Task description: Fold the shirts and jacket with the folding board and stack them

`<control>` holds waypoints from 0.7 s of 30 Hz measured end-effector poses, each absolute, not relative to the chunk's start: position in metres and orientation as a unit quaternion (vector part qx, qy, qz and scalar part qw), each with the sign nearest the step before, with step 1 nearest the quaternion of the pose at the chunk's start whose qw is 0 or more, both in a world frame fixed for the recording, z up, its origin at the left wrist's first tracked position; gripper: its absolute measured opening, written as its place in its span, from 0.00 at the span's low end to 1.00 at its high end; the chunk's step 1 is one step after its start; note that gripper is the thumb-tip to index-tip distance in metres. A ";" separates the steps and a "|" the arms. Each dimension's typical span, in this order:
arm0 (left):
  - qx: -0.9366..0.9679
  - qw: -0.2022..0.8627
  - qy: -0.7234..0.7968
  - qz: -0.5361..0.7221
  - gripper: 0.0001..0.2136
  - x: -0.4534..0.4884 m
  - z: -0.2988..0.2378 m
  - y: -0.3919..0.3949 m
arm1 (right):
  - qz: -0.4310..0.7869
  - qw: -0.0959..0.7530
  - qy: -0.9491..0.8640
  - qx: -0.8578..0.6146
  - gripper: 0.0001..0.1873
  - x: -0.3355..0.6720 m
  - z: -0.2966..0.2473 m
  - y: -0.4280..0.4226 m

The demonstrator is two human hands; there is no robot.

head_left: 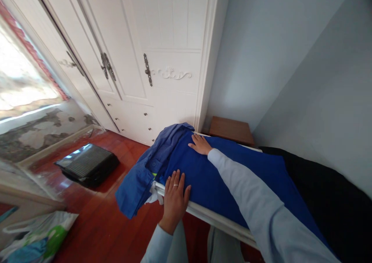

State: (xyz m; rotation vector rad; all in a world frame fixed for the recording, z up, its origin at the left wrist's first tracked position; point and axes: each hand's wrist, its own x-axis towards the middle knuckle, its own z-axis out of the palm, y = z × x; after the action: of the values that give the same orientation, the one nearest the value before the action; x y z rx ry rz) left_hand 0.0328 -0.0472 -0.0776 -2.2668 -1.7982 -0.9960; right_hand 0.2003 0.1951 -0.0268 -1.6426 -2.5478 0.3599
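A bright blue cloth (221,177) lies spread over a white-framed bed or board. My left hand (175,195) rests flat on its near edge, fingers stretched out, a ring on one finger. My right hand (200,144) lies flat, fingers spread, on the far part of the cloth, the pale sleeve reaching across it. A darker blue shirt (145,170) hangs crumpled over the left end, just left of both hands. A bit of white fabric (152,196) pokes out below it.
A white wardrobe (151,61) with dark handles stands behind. A black flat case (87,164) lies on the red wooden floor at left. A plastic bag (35,236) sits bottom left. A brown bedside table (231,130) and black cloth (325,193) lie to the right by the wall.
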 end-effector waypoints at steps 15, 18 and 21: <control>-0.628 -0.121 -0.564 -0.523 0.17 0.028 -0.082 -0.072 | 0.588 0.131 -0.686 -0.408 0.32 0.347 0.017 -0.139; -0.517 -0.205 -0.596 -0.579 0.19 0.033 -0.087 -0.091 | 0.629 0.185 -0.594 -0.467 0.35 0.367 -0.014 -0.179; -0.402 -0.324 -0.610 -0.602 0.21 0.043 -0.084 -0.098 | 0.655 0.273 -0.484 -0.512 0.42 0.373 -0.038 -0.200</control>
State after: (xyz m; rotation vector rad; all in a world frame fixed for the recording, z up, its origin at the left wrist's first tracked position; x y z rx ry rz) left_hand 0.0427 -0.0979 -0.0844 -1.6139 -2.4491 -2.4183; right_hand 0.3734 -0.1997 -0.0383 -1.3773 -1.3024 1.7622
